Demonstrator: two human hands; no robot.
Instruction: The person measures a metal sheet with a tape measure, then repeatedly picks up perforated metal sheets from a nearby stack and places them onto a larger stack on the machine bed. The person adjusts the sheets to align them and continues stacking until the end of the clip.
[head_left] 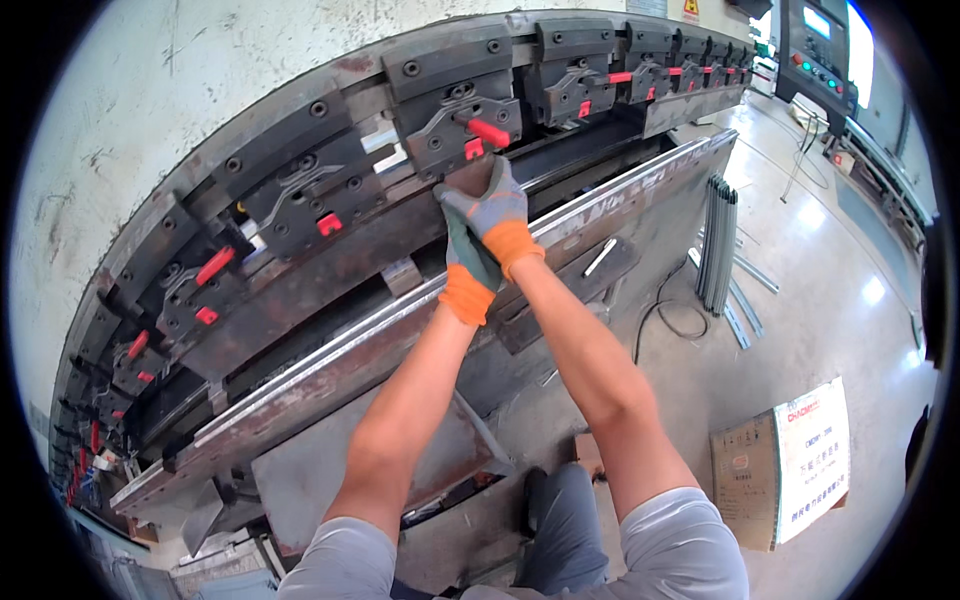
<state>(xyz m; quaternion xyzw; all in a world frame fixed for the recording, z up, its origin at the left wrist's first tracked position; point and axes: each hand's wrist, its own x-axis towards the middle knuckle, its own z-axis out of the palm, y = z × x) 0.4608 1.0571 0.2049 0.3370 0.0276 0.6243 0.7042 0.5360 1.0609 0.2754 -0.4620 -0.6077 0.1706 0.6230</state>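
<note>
Most of the legible print is on the cardboard carton [742, 480] on the floor [650, 440] at 4 o'clock: its white face carries a red line of lettering along the top and rows of dark characters below, all rising slightly toward 2 o'clock, while its brown face bears small printed marks. At 1 o'clock a yellow warning sign [691, 9] sits on the wall, and at 2 o'clock the control panel [817, 62] shows a lit screen above coloured buttons. The dark steel punch bar [320, 285] hangs beneath the upper clamps [450, 115] of the press brake, reaching from 9 o'clock to the hands near 12. Its long axis runs from 8 toward 2 o'clock, and its lower edge faces the pale die rail [330, 357] toward 5 o'clock. The left hand [466, 235] and right hand [497, 208], in grey gloves with orange cuffs, meet at the bar's 2 o'clock end, just below a red lever [488, 132], the right overlapping the left. The fingertips are largely hidden, so I cannot tell whether either grip is clenched on the bar or merely seems to touch it.
</note>
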